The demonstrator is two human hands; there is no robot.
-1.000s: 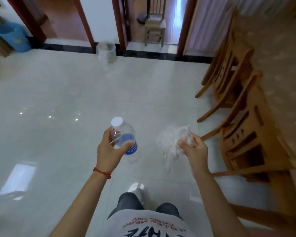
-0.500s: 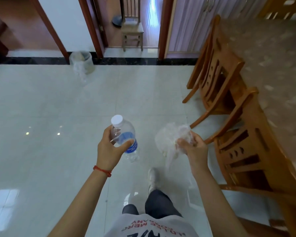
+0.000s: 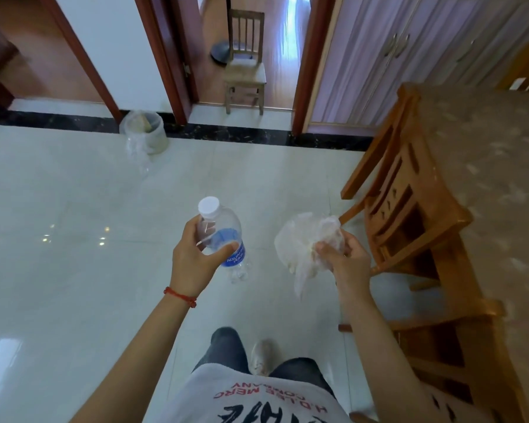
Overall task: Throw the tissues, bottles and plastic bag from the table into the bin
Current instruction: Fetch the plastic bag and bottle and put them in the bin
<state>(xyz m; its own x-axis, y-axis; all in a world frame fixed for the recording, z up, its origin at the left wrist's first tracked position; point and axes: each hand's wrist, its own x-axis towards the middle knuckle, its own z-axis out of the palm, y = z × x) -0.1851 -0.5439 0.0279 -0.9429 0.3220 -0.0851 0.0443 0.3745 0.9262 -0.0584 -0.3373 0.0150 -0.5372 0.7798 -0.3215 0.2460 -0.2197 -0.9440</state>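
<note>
Bin (image 3: 148, 129), lined with clear plastic, stands at the far left against the wall, well apart from the person. Left hand (image 3: 193, 259) has its grip closed around a water bottle (image 3: 222, 236) with a white cap and blue label, held tilted above the tiled floor (image 3: 58, 239). Right hand (image 3: 345, 259) grips a crumpled plastic bag (image 3: 306, 245), fingers curled into it. Wooden chairs (image 3: 409, 203) and the counter (image 3: 495, 178) lie to the right. Judged step: carrying both items toward the bin. The next move calls for closing the remaining distance, then releasing each item over the opening.
</note>
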